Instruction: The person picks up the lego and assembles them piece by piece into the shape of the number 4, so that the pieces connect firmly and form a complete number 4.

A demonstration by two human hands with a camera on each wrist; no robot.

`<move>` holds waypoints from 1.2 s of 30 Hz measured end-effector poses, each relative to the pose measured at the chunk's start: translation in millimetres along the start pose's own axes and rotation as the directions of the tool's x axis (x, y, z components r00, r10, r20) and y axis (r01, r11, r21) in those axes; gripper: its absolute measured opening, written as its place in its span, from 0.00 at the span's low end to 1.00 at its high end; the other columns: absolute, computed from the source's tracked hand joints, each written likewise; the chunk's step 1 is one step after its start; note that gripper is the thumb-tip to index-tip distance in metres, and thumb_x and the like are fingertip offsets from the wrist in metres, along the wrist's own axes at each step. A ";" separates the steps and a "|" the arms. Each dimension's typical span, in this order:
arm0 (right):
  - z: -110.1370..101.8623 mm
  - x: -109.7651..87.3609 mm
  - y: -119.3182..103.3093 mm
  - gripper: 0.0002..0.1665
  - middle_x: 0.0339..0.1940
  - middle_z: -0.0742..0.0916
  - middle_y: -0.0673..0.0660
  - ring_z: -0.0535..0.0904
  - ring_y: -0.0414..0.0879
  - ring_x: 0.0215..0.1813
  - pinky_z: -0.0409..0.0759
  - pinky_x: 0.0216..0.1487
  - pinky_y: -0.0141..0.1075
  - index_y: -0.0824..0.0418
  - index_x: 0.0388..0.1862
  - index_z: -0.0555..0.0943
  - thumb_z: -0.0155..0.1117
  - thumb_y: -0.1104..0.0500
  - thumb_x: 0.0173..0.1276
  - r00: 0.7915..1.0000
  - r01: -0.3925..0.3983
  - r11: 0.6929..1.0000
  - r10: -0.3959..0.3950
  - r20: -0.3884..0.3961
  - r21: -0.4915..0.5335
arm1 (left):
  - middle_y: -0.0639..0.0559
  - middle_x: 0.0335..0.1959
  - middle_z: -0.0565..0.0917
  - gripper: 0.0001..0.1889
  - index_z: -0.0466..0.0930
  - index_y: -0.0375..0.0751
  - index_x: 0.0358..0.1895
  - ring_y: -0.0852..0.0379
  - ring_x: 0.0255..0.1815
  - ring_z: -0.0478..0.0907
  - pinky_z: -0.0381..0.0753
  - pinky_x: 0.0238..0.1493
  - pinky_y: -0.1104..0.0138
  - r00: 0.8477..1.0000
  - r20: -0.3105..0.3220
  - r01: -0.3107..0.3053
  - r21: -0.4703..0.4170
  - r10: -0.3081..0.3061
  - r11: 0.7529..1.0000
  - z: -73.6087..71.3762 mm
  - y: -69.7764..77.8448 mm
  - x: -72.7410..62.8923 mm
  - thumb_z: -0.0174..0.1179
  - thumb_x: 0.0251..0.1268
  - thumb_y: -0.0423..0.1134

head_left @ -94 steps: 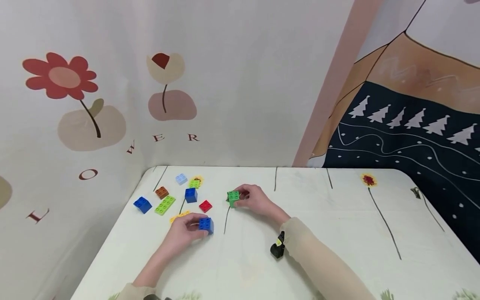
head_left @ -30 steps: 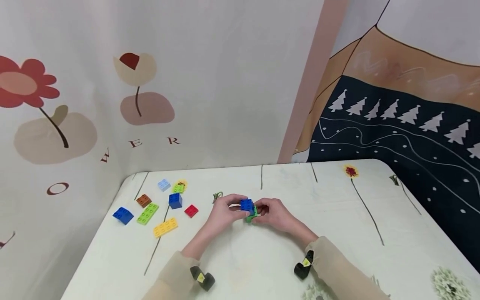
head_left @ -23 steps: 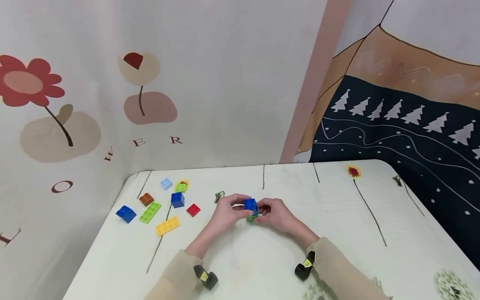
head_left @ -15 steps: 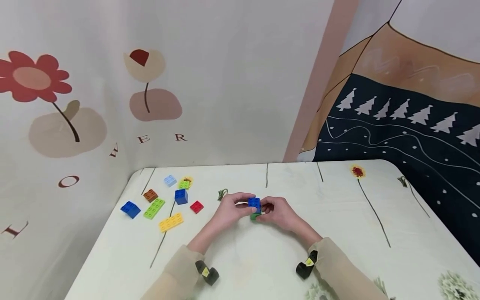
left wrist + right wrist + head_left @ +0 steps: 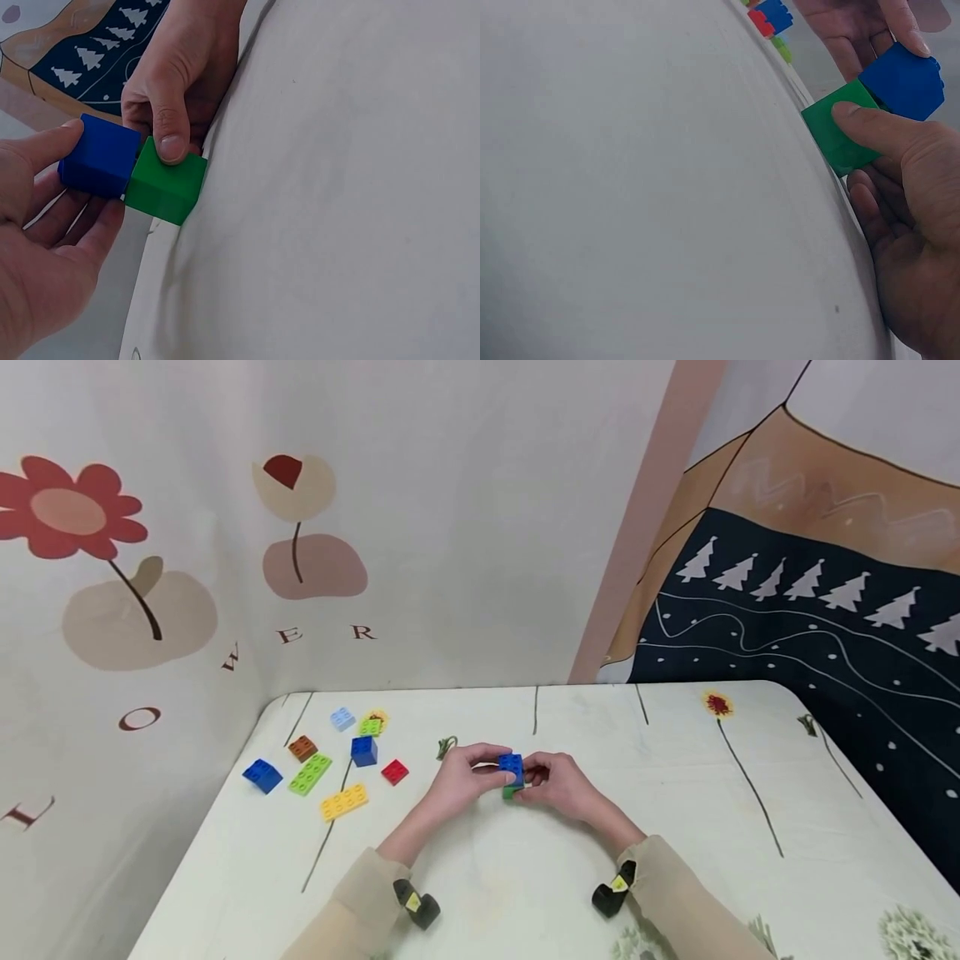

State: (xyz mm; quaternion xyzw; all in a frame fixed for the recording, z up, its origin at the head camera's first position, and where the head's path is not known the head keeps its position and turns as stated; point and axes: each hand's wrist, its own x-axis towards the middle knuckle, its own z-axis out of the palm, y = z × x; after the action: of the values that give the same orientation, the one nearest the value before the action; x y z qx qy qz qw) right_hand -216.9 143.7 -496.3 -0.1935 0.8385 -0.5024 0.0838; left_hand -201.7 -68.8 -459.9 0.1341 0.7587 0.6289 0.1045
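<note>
In the head view, my left hand (image 5: 463, 781) pinches a blue toy building brick (image 5: 511, 764) between thumb and fingers. Directly below it is a green brick (image 5: 509, 793), which my right hand (image 5: 562, 787) grips low down, close to the tabletop. From the left wrist, the blue brick (image 5: 101, 155) meets the green brick (image 5: 166, 181) at a slight angle, and my right thumb lies across the green side. The right wrist view shows a bit of green stud in a narrow gap between the blue brick (image 5: 906, 81) and the green brick (image 5: 837, 127).
Left of my hands lie a red brick (image 5: 394, 772), a yellow brick (image 5: 344, 802), a long lime brick (image 5: 310, 774), a brown brick (image 5: 303, 747) and two blue bricks (image 5: 364, 751). Farther back are a light blue brick (image 5: 342, 718) and a small lime brick (image 5: 371, 727). A flower-printed cloth covers the table (image 5: 480, 893).
My hands, earlier apart with one brick each, have come together. The blue brick has moved right onto the green one and lined up over it. During the last half second they barely shift.
</note>
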 end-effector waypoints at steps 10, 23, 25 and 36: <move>-3.2 1.7 -2.6 0.18 0.34 0.85 0.50 0.79 0.45 0.38 0.79 0.39 0.32 0.65 0.46 0.86 0.81 0.63 0.58 0.999 -0.045 0.999 0.045 0.032 0.014 | 0.40 0.51 0.86 0.17 0.85 0.32 0.55 0.43 0.53 0.85 0.85 0.52 0.61 0.999 -0.038 0.006 -0.018 -0.007 1.000 3.1 -2.0 0.0 0.71 0.65 0.32; -3.4 1.2 -2.0 0.17 0.34 0.86 0.50 0.79 0.45 0.38 0.79 0.40 0.32 0.66 0.45 0.87 0.81 0.63 0.58 0.999 -0.030 0.999 0.029 0.029 0.034 | 0.40 0.47 0.87 0.16 0.86 0.31 0.53 0.43 0.50 0.86 0.86 0.51 0.61 0.997 -0.069 -0.021 -0.018 0.020 1.000 5.9 -0.6 0.6 0.72 0.63 0.31; -3.7 1.0 -1.1 0.17 0.34 0.86 0.50 0.80 0.45 0.38 0.80 0.39 0.32 0.66 0.45 0.87 0.81 0.63 0.58 0.999 -0.023 0.999 0.022 0.027 0.035 | 0.40 0.47 0.87 0.15 0.86 0.31 0.52 0.44 0.49 0.86 0.86 0.51 0.62 0.997 -0.068 -0.026 -0.014 0.025 1.000 6.2 -0.1 0.7 0.72 0.63 0.31; -3.9 1.6 0.9 0.17 0.33 0.87 0.49 0.81 0.45 0.37 0.81 0.39 0.32 0.65 0.45 0.88 0.81 0.63 0.58 1.000 -0.001 0.999 0.000 0.021 0.045 | 0.43 0.43 0.88 0.14 0.86 0.32 0.50 0.46 0.45 0.87 0.87 0.48 0.63 0.997 -0.072 -0.033 0.028 0.035 0.999 6.4 2.1 1.4 0.73 0.62 0.31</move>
State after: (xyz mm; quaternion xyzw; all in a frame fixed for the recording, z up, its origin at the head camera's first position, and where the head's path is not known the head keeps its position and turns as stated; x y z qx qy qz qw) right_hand -220.0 146.5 -495.2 -0.1965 0.8263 -0.5189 0.0971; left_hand -200.7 -62.0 -459.1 0.1254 0.7681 0.6246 0.0646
